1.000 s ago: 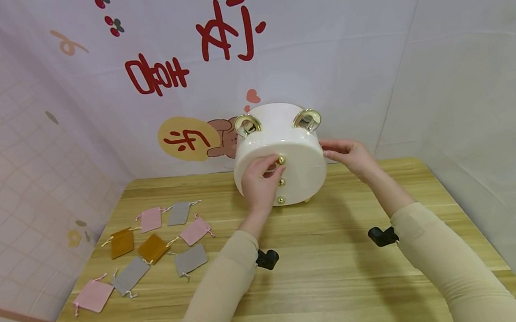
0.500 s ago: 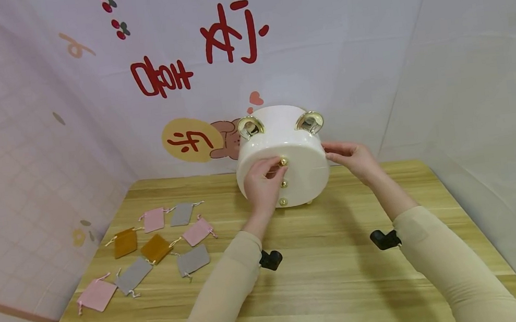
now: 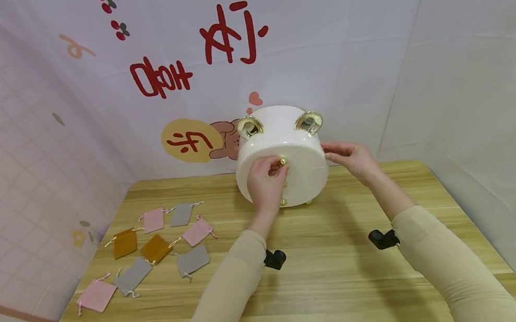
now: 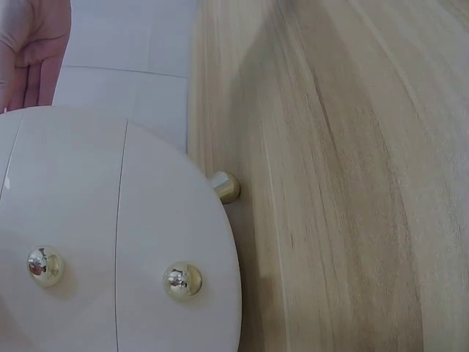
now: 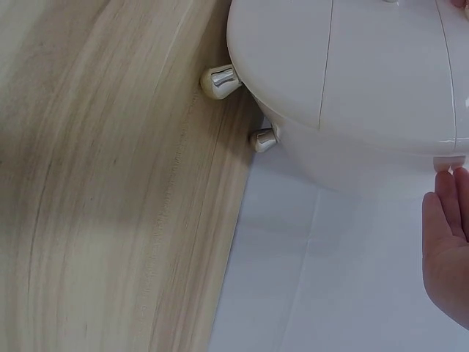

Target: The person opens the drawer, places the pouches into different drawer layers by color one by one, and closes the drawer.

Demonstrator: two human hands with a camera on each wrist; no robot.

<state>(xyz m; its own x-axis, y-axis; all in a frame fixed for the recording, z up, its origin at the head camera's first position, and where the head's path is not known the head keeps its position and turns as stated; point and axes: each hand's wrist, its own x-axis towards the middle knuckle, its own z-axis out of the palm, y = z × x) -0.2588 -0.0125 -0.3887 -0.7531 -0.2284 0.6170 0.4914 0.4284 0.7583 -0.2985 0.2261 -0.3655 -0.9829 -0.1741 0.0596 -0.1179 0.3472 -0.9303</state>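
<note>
A white rounded box (image 3: 307, 177) with drawer seams, gold ear-like rings and short gold feet stands at the back of the table. My left hand (image 3: 265, 184) pinches the gold top knob (image 3: 283, 161) on its front between thumb and fingers. Two lower knobs show in the left wrist view, the middle knob (image 4: 45, 265) and the bottom knob (image 4: 182, 281). My right hand (image 3: 354, 160) lies at the box's right side, fingers nearly straight. In the right wrist view its fingertips (image 5: 445, 180) touch the side wall by a small notch.
Several small drawstring pouches lie on the left of the wooden table (image 3: 328, 290), among them a pink pouch (image 3: 96, 295), a grey pouch (image 3: 134, 275) and an orange pouch (image 3: 156, 249). A printed cloth wall (image 3: 347, 67) stands right behind the box.
My left hand has shifted slightly right, its thumb closer in on the top knob and the hand now partly covering the middle knob. My right hand keeps its place on the box's side.
</note>
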